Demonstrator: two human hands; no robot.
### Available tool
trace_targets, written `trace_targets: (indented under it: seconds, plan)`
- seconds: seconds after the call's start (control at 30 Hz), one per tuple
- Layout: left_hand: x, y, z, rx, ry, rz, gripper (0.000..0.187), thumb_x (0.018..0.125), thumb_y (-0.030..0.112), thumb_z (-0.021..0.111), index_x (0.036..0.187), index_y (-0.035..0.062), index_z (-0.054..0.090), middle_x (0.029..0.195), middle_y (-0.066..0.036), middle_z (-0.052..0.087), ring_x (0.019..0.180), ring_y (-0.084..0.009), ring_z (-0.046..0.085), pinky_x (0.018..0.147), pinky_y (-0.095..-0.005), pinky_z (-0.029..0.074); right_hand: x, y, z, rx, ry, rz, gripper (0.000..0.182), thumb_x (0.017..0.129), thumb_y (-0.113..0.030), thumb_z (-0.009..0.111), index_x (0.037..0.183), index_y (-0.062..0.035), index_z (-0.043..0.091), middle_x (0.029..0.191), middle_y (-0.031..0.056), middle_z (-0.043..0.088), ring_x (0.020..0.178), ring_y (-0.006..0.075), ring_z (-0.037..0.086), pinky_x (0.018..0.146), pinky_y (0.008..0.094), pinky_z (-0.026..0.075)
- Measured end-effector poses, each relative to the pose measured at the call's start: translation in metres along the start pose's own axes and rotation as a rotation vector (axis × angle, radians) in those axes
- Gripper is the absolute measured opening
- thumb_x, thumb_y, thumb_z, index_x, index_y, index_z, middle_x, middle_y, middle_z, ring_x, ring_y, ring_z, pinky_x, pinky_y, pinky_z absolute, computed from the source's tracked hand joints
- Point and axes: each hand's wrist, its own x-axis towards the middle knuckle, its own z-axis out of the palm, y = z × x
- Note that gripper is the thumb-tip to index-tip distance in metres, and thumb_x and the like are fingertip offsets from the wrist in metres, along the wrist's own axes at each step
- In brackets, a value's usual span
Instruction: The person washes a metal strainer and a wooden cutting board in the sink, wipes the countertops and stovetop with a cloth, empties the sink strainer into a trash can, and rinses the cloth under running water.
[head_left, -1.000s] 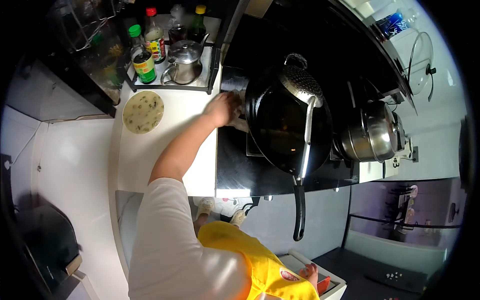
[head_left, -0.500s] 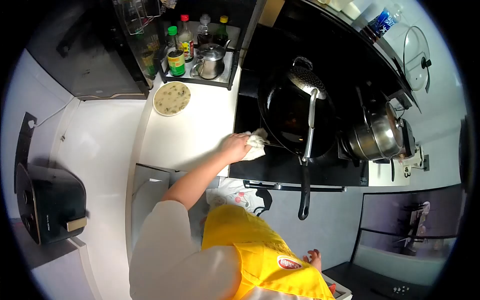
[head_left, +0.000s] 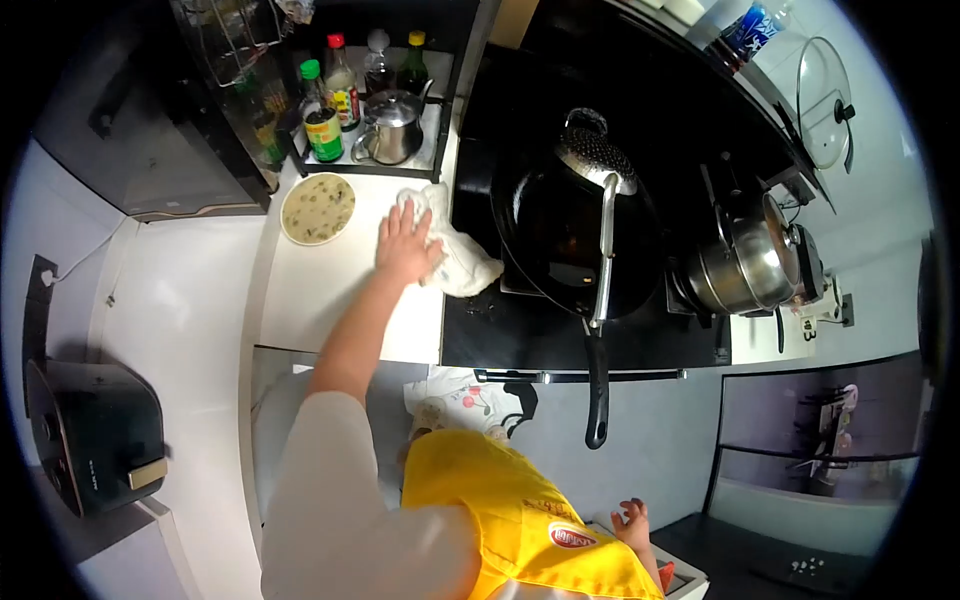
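Left hand (head_left: 405,243) flat, fingers spread wide, pressing white cloth (head_left: 455,252). Cloth lies on white worktop (head_left: 330,290), its far end over edge of black stove (head_left: 520,335). Plate of pale food (head_left: 317,208) just beside hand. Black wok (head_left: 575,240) near cloth, metal strainer (head_left: 598,165) resting in it. Right hand (head_left: 632,522) low by yellow apron (head_left: 520,520), fingers spread, holding nothing.

Left hand (head_left: 404,246) flat on white cloth (head_left: 458,255), countertop (head_left: 320,290) edge, beside black wok (head_left: 570,240), plate (head_left: 317,208) nearby
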Motion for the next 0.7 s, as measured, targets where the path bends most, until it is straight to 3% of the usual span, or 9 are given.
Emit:
trace_targets:
  seconds: [0.2,0.23,0.27,0.4,0.43,0.5,0.57,0.6,0.7]
  plan:
    - [0.064,0.027,0.000,-0.002,-0.013,-0.260,0.076,0.093,0.060,0.038,0.152,0.0147,0.025,0.160,-0.018,0.007,0.147,-0.0390,0.003,0.117,-0.0515,0.004,-0.039,0.012,-0.005,0.053,0.019,0.147,0.035,0.079,-0.013,0.073,0.108,-0.0015,0.059,0.118,0.0198,0.051,0.093,0.0310,0.059,0.079,0.0373,0.053]
    - [0.060,0.037,-0.004,0.007,-0.025,-0.334,0.078,0.092,0.062,0.038,0.152,0.0142,0.025,0.160,-0.019,0.005,0.147,-0.0393,0.000,0.117,-0.0521,0.002,-0.045,0.039,0.008,0.122,0.037,0.150,0.034,0.078,-0.014,0.074,0.107,-0.0016,0.059,0.117,0.0191,0.051,0.092,0.0298,0.059,0.077,0.0366,0.053]
    - [0.051,0.039,-0.011,-0.011,-0.083,-0.274,0.081,0.091,0.065,0.037,0.152,0.0134,0.024,0.160,-0.019,0.001,0.147,-0.0388,-0.004,0.117,-0.0520,-0.001,-0.053,0.073,0.022,0.189,0.043,0.154,0.034,0.078,-0.015,0.074,0.106,-0.0017,0.059,0.116,0.0183,0.052,0.092,0.0286,0.060,0.075,0.0360,0.053]
    - [-0.008,0.035,0.011,-0.095,-0.026,-0.039,0.063,0.093,0.052,0.042,0.142,0.0120,0.043,0.158,-0.018,0.015,0.147,-0.0375,0.005,0.117,-0.0535,0.003,-0.047,0.107,0.036,-0.047,-0.213,0.002,0.037,0.077,-0.017,0.077,0.105,-0.0021,0.059,0.114,0.0181,0.054,0.093,0.0271,0.061,0.072,0.0351,0.053]
    - [-0.022,0.025,0.015,-0.089,-0.024,-0.058,0.063,0.093,0.052,0.042,0.142,0.0120,0.043,0.158,-0.018,0.015,0.147,-0.0375,0.005,0.117,-0.0535,0.003,-0.033,0.105,0.034,-0.062,-0.249,-0.044,0.038,0.077,-0.019,0.078,0.105,-0.0023,0.058,0.112,0.0178,0.055,0.093,0.0266,0.061,0.072,0.0351,0.053]
    - [-0.053,-0.001,0.019,-0.075,0.137,-0.040,0.051,0.091,0.046,0.048,0.130,0.0135,0.056,0.154,-0.014,0.029,0.143,-0.0365,0.019,0.117,-0.0523,0.010,-0.014,0.101,0.023,-0.077,-0.287,-0.078,0.039,0.077,-0.020,0.078,0.105,-0.0025,0.058,0.111,0.0175,0.055,0.093,0.0261,0.061,0.072,0.0350,0.054]
    - [-0.075,-0.030,0.006,-0.032,0.287,-0.120,0.044,0.089,0.038,0.053,0.123,0.0111,0.060,0.146,-0.014,0.040,0.139,-0.0379,0.027,0.115,-0.0518,0.016,0.014,0.087,0.006,0.138,-0.185,0.078,0.034,0.084,-0.017,0.072,0.110,-0.0018,0.057,0.112,0.0176,0.055,0.084,0.0269,0.063,0.071,0.0356,0.053]
    - [-0.080,-0.043,0.009,-0.002,0.319,-0.168,0.044,0.088,0.036,0.054,0.121,0.0074,0.060,0.145,-0.018,0.041,0.139,-0.0387,0.027,0.114,-0.0529,0.017,0.025,0.075,-0.002,0.109,-0.121,0.021,0.032,0.085,-0.015,0.070,0.111,-0.0025,0.056,0.112,0.0151,0.056,0.084,0.0233,0.064,0.071,0.0333,0.053]
    - [-0.111,-0.032,0.005,0.028,0.240,-0.182,0.051,0.084,0.041,0.060,0.119,0.0037,0.060,0.145,-0.024,0.038,0.138,-0.0432,0.026,0.112,-0.0561,0.017,0.043,0.035,-0.028,0.050,-0.028,-0.002,0.029,0.087,-0.014,0.069,0.111,-0.0032,0.056,0.111,0.0128,0.056,0.084,0.0198,0.066,0.071,0.0307,0.053]
